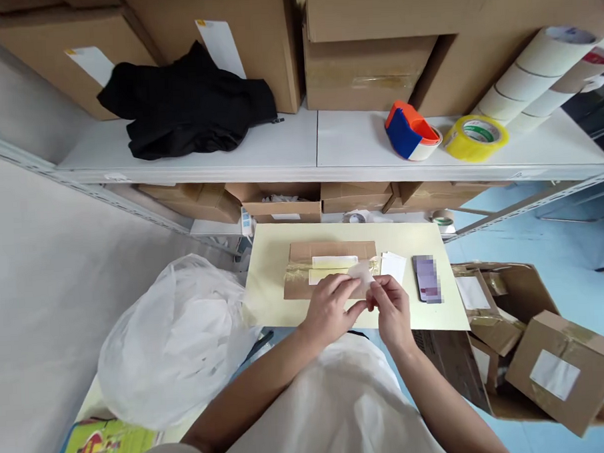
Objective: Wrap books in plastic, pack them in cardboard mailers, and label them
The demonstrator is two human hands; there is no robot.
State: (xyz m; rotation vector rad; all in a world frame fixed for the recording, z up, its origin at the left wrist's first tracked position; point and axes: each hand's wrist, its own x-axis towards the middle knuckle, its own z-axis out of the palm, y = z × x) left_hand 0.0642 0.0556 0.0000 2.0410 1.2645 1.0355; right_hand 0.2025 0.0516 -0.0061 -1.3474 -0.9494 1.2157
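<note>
Both hands meet over the near side of a taped cardboard box [303, 252] lying on the pale table. Between them is a small, thin, whitish piece of paper [360, 272], somewhat see-through. My right hand [394, 310] pinches its lower right edge with thumb and fingertips. My left hand [334, 306] has its fingers closed at the paper's left side, thumb stretched toward the right hand. Two white label strips [334, 261] lie on the box top. To the right of the box are several white slips [394, 266] and a phone [426, 278].
A shelf [298, 143] with cartons, a black garment [191, 108], a tape dispenser [412, 131] and yellow tape [475, 137] spans the back. A large white plastic bag [172, 346] bulges at left. On the right, an open carton [528, 290] holds several parcels [568, 362].
</note>
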